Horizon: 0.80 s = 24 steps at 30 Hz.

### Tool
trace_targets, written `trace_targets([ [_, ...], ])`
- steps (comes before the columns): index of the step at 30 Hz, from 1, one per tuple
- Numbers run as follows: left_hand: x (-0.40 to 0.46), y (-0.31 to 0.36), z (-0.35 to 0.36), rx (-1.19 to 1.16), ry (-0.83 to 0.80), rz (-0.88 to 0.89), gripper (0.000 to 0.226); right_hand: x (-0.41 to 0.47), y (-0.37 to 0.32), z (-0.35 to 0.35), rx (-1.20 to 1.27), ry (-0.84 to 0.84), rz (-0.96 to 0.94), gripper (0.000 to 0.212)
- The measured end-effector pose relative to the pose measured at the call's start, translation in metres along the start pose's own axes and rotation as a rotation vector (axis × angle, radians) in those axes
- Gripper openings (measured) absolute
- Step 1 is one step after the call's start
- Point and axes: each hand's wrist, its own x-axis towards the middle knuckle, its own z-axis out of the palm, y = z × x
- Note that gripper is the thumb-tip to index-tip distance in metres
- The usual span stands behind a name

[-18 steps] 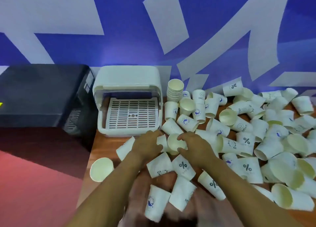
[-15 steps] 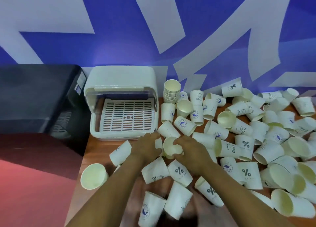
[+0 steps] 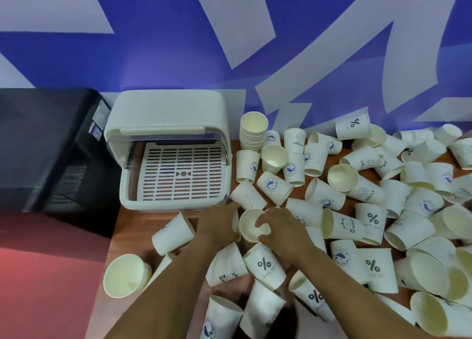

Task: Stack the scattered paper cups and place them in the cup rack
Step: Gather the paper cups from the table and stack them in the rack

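Several white paper cups lie scattered over a wooden table (image 3: 132, 223). My right hand (image 3: 282, 225) grips the rim of one open cup (image 3: 250, 223), thumb inside its mouth. My left hand (image 3: 219, 221) holds another cup (image 3: 235, 222) right beside it, mostly hidden by the fingers. The white cup rack (image 3: 168, 157) stands open just behind my hands, its slatted tray bare. A stack of nested cups (image 3: 252, 131) stands upright to the right of the rack.
A black box (image 3: 48, 144) sits left of the rack. The blue and white wall (image 3: 229, 44) runs along the table's back. One cup (image 3: 125, 274) lies at the table's left edge, above a red floor.
The view has shifted so everything sits further right and lower. My right thumb now hooks inside the cup's mouth, and both hands stay together on the two cups.
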Motion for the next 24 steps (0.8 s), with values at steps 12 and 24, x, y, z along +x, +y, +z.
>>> trace_targets([
  [12,-0.016,-0.009,-0.019,-0.045,0.038,0.040,0.075,0.011,-0.003,0.002,-0.285,0.045,-0.062,0.023],
  [24,-0.061,-0.044,-0.089,-0.335,0.250,0.097,0.076,0.009,-0.035,-0.043,-0.257,0.267,-0.120,0.016],
])
